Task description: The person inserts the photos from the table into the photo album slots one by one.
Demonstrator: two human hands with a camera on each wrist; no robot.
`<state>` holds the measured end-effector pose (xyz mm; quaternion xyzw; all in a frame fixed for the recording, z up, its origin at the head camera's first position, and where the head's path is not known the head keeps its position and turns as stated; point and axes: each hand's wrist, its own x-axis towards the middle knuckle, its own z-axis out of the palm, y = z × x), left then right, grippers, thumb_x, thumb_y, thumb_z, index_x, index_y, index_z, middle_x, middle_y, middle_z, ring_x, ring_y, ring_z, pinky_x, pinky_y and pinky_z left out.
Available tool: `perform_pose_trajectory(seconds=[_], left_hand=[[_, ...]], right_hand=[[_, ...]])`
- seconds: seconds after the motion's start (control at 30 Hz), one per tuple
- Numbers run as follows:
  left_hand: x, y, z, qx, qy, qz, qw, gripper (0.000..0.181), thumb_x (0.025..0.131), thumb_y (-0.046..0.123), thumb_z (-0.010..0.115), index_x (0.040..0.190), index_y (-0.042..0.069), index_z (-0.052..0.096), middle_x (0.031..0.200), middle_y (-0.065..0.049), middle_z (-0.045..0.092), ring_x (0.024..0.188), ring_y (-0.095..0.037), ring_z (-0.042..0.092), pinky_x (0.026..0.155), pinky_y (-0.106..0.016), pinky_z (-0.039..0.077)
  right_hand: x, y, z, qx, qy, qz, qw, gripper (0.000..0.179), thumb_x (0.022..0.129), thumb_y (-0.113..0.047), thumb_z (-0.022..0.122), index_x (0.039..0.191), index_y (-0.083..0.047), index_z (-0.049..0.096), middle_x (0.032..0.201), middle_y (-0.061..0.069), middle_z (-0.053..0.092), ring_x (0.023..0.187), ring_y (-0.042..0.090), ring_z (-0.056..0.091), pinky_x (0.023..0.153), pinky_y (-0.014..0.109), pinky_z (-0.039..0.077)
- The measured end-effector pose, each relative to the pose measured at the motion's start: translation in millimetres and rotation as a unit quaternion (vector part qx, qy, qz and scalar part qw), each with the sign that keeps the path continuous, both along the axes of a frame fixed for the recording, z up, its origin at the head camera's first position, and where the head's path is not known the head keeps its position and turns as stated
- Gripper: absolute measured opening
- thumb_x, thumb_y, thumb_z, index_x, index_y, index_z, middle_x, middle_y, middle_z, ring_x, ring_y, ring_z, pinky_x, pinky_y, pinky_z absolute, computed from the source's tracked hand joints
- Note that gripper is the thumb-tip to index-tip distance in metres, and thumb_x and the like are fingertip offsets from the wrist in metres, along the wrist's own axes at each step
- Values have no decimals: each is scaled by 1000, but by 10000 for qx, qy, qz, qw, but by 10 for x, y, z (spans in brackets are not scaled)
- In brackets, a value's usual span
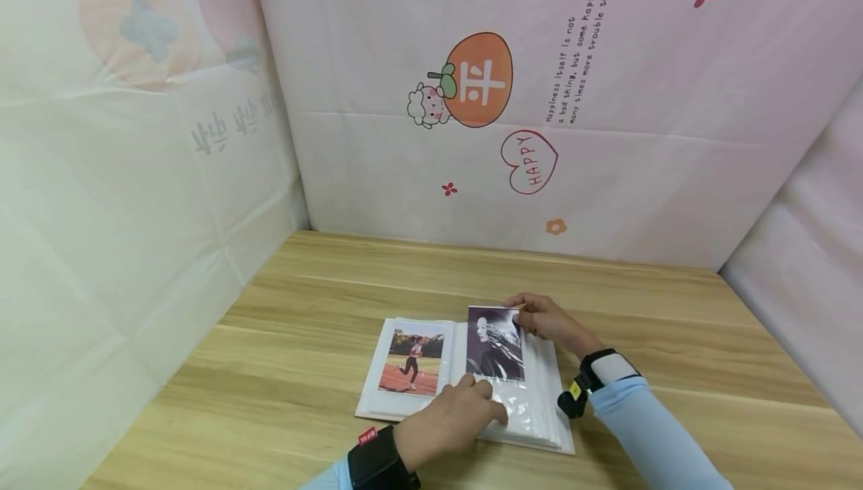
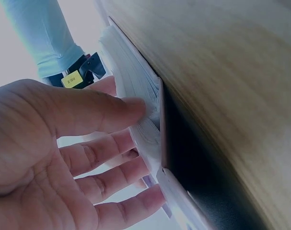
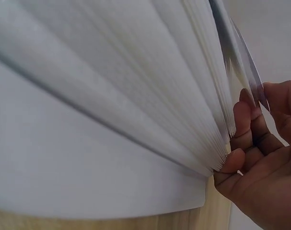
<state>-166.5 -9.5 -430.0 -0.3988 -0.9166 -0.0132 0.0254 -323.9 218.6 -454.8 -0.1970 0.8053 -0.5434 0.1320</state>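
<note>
An open photo album (image 1: 465,422) lies on the table, its left page bearing a photo of a runner (image 1: 413,359) on a track. Over the right page is a dark photo (image 1: 495,344) of a figure, partly inside a clear pocket (image 1: 522,404), its top edge above the page. My right hand (image 1: 549,321) pinches this photo by its upper right corner; in the right wrist view, other fingertips touch the page edges (image 3: 183,115). At the lower edge of the right page, my left hand (image 1: 453,415) rests its fairly straight fingers, the thumb (image 2: 107,112) against the stacked pages.
The wooden table (image 1: 283,340) extends around the album. A white printed cloth (image 1: 377,160) hangs behind it, with more cloth at the left and right. Both wrists wear black straps, with blue sleeves (image 1: 647,422) beyond.
</note>
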Motion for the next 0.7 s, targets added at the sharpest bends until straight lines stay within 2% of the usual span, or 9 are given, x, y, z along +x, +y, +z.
perform_pose_trajectory(seconds=[0.33, 0.47, 0.7], left_hand=[[10, -17, -9, 69, -28, -50, 10000, 47, 62, 14, 81, 103, 35, 68, 91, 9, 50, 84, -11, 44, 54, -22, 36], [16, -32, -14, 155, -69, -82, 9998, 47, 65, 11, 79, 104, 34, 69, 91, 9, 51, 85, -11, 44, 54, -22, 36], [29, -51, -18, 173, -37, -148, 9997, 46, 69, 7, 74, 105, 34, 69, 92, 8, 51, 85, -10, 44, 54, -21, 37]], right_hand=[[41, -14, 13, 149, 168, 40, 9997, 28, 92, 3, 45, 119, 6, 53, 81, 14, 55, 57, 14, 43, 45, 21, 31], [41, -20, 15, 229, 180, 85, 9995, 27, 92, 0, 49, 118, 6, 54, 79, 11, 55, 59, 16, 45, 46, 22, 32], [64, -26, 21, 375, 265, 196, 9988, 27, 90, -3, 56, 116, 4, 57, 80, 8, 57, 71, 20, 50, 59, 28, 41]])
